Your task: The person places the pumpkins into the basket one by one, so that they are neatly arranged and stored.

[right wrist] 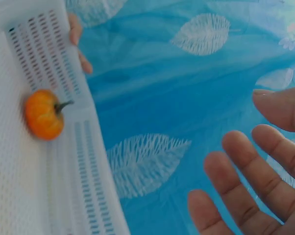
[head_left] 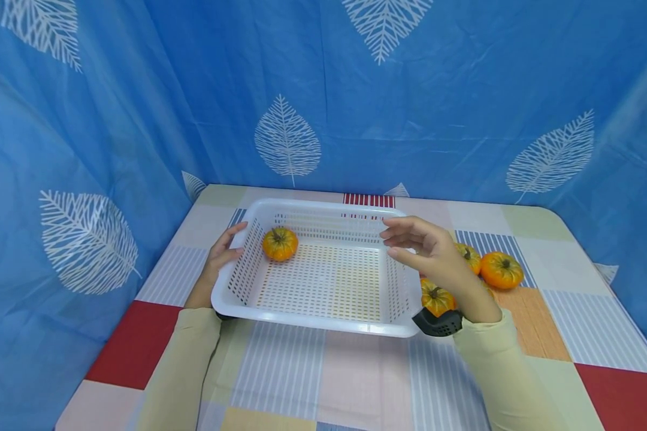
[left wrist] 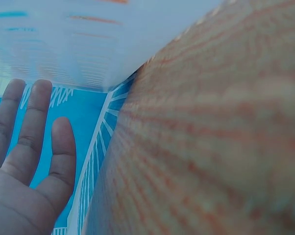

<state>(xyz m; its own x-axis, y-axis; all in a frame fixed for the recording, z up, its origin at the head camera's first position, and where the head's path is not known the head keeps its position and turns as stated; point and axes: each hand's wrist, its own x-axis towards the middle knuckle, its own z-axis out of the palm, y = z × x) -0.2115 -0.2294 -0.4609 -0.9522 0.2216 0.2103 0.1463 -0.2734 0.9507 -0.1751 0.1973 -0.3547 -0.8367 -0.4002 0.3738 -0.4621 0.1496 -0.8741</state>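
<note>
A white plastic basket (head_left: 323,326) with slotted walls stands on the table, and a small orange pumpkin (head_left: 280,244) sits inside near its left end. At the basket's left rim is my left hand (head_left: 219,261), its fingertips against the outer side. Three fairly straight fingers of that hand show beside the basket wall in the left wrist view. My right hand (head_left: 426,248) hovers over the basket's right end, fingers spread and loosely bent, with nothing held. The right wrist view shows those fingers apart from the basket and the pumpkin (right wrist: 43,114).
Right of the basket, several more pumpkins lie on the table, one orange pumpkin (head_left: 501,270) farthest right and another pumpkin (head_left: 437,297) partly behind the right wrist. A patchwork cloth (head_left: 366,377) covers the table. Blue curtains (head_left: 437,120) with white leaves hang behind and at both sides.
</note>
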